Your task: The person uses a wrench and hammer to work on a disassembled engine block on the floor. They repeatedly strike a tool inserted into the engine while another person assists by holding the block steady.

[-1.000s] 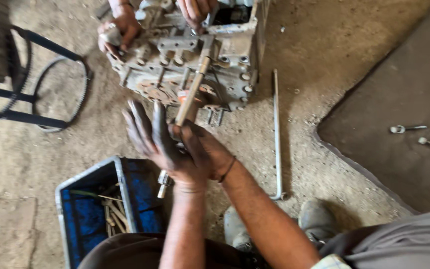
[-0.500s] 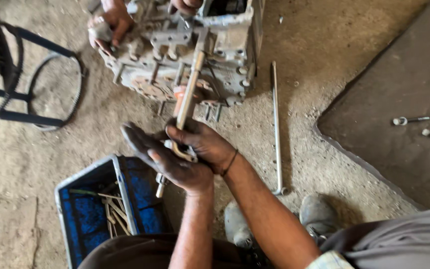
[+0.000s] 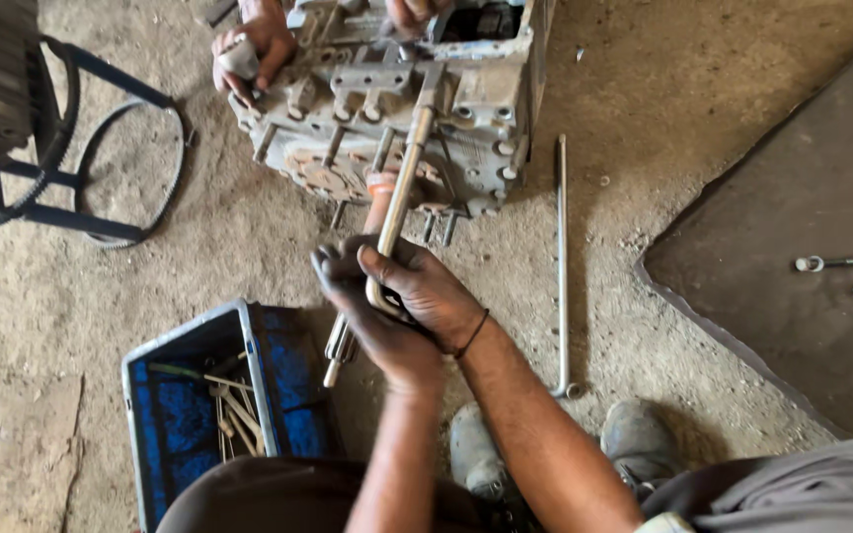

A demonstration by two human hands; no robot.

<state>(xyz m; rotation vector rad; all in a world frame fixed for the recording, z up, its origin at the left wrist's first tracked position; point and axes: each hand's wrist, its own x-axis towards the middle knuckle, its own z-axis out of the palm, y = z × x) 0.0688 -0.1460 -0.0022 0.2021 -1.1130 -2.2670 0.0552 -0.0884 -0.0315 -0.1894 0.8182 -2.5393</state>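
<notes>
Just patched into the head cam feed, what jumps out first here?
Dead centre, the left hand and right hand are clasped together around a long metal shaft that runs up into a grimy gearbox housing on the dirt floor. At the top, another person's hand rests on that housing. A blue crate of tools sits lower left.
</notes>
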